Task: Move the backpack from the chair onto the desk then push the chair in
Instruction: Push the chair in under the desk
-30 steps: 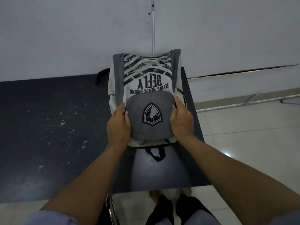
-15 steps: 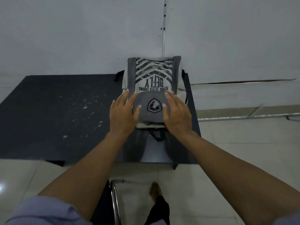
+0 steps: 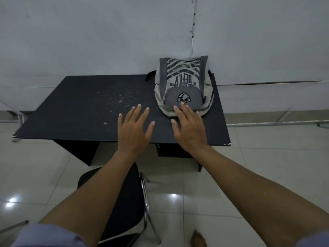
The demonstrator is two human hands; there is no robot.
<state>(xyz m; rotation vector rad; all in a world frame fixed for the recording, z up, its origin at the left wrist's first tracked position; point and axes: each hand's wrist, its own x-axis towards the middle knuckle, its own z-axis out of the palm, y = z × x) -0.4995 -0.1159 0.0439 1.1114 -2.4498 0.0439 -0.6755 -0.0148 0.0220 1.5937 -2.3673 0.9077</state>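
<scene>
The flat black desk point(image 3: 74, 107) stands against the pale wall, its top speckled with light flecks; on its far right corner lies the grey and beige fabric backpack with black stripes and a shield badge point(image 3: 183, 86), flat on its back, long axis running near to far, its rounded top end towards the person and its base against the wall; the first half of the task looks done. The black-seated chair with chrome tube legs point(image 3: 128, 198) stands on the pale tiled floor point(image 3: 249, 175), near and slightly left, well apart from the desk's near edge, its seat below the left forearm; so the coming push runs from near to far, into the gap under the desk between its dark supports; the left arm is the nearer to the chair, the right arm passing to the right of it. The left hand point(image 3: 133, 132) is spread flat, fingers splayed, over bare desktop to the left of the backpack, holding nothing; the right hand point(image 3: 188, 131) is likewise splayed and empty; its fingertips point(image 3: 182, 104) overlap the backpack's near end, though whether they touch it cannot be told.
</scene>
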